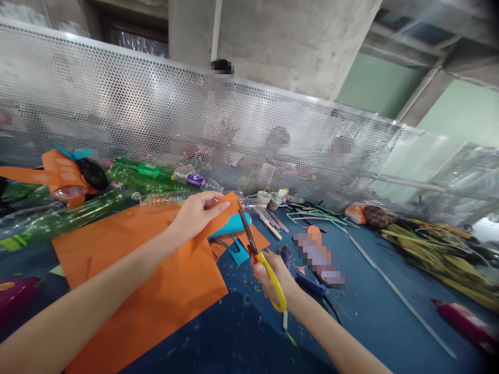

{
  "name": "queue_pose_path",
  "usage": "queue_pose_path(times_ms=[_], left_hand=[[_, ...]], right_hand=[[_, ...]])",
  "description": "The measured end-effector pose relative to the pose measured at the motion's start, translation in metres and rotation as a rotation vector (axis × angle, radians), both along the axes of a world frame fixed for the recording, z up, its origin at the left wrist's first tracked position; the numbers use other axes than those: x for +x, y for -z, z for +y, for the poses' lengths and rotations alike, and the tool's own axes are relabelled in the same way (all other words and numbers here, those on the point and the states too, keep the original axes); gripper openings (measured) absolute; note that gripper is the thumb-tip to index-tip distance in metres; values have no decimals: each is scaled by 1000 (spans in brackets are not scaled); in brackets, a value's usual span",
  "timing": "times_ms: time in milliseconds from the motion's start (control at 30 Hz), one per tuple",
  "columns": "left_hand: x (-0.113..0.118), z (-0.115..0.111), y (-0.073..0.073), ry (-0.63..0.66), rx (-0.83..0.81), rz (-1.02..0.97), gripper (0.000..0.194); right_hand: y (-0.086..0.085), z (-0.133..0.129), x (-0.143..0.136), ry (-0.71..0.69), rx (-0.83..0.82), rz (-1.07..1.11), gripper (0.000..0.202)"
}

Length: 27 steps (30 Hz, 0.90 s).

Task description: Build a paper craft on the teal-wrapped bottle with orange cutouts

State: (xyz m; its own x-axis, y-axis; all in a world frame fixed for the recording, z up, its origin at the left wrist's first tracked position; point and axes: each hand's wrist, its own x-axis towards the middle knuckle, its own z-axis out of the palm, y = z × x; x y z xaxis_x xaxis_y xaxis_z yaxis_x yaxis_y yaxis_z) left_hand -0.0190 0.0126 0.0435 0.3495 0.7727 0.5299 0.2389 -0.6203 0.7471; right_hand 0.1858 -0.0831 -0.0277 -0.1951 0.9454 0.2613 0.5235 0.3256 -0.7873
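Note:
My left hand [197,215] is closed on a small piece of orange paper [223,212], thumb on top, held above the table. In my right hand [273,275] is a pair of scissors [270,272] with yellow handles, its blades pointing up and away, close beside the paper's right edge. Whether the blades touch the paper I cannot tell. Below my left arm lies a large orange sheet [156,291]. Blue paper [234,224] and cut scraps show just under the held piece.
A blue glue gun [307,280] lies right of my right hand. Green plastic bottles [78,213] and an orange paper plane model [64,171] stand at the left. Coloured pencils [275,221], a clear glue stick [401,296] and dried leaves [436,254] lie farther right. A perforated metal screen [163,104] borders the back.

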Motion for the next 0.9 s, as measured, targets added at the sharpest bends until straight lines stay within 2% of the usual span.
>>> queue_pose_path(times_ms=[467,567,633,700,733,800,833,900], left_hand=[[-1,5,2,-74,48,35,27],[-1,6,3,-135,162,35,26],[1,3,3,-262,311,46,28],[6,-5,4,-355,432,87,16],[9,-10,6,-347,445,111,10],[15,-21,11,-211,354,192,33],[19,-26,16,-141,267,205,45],[27,-33,28,39,0,209,54]], right_hand=[[5,1,-3,5,-40,63,55],[5,1,-4,22,-49,68,53],[5,1,-4,37,-56,64,51],[6,3,-3,53,-71,52,50],[7,4,-3,64,-80,46,50],[9,6,-1,80,-93,45,50],[9,6,0,79,-97,47,50],[10,7,1,74,-93,58,50]])
